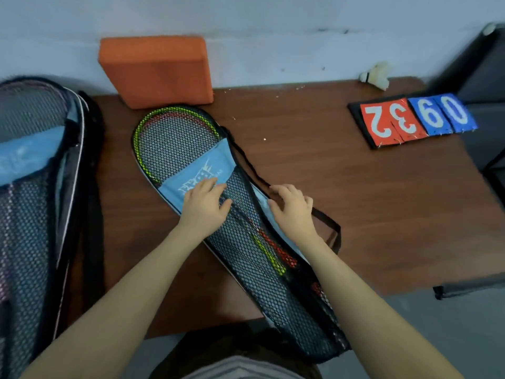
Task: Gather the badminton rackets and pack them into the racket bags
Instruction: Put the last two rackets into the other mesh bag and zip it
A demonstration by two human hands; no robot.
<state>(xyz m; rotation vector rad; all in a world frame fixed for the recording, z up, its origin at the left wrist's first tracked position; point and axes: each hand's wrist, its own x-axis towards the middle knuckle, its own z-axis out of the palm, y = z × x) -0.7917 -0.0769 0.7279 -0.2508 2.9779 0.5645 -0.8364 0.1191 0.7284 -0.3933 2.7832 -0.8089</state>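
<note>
Mesh racket bag (243, 233) lying aslant on the brown table (355, 214), head end toward eleven o'clock, handle end running off the near table edge toward five o'clock; two rackets inside, one with a green frame (269, 255) and one with a red frame (278, 248), their heads visible through the mesh at the eleven o'clock end and their shafts side by side near the middle. Left hand (205, 206) resting flat on the blue logo panel (196, 173) of the bag, fingers spread and nearly straight, pressing rather than grasping; right hand (291, 207) at the bag's three o'clock edge, fingers curled over the dark border where the zip appears to run; whether a zip pull is pinched cannot be told from here. Black carry strap (332, 231) looping out just beyond the right wrist.

Step in hand, by my reading: closing this bag, the rackets being already in. The next move seems to call for the left hand to hold the bag steady while the right draws the edge shut along its length.

At nine o'clock, a second mesh bag (41, 187), also holding rackets; at twelve o'clock an orange foam block (155, 69) leaning on the wall; at two o'clock a flip scoreboard (412, 119) and, beyond it, a shuttlecock (375, 76).
</note>
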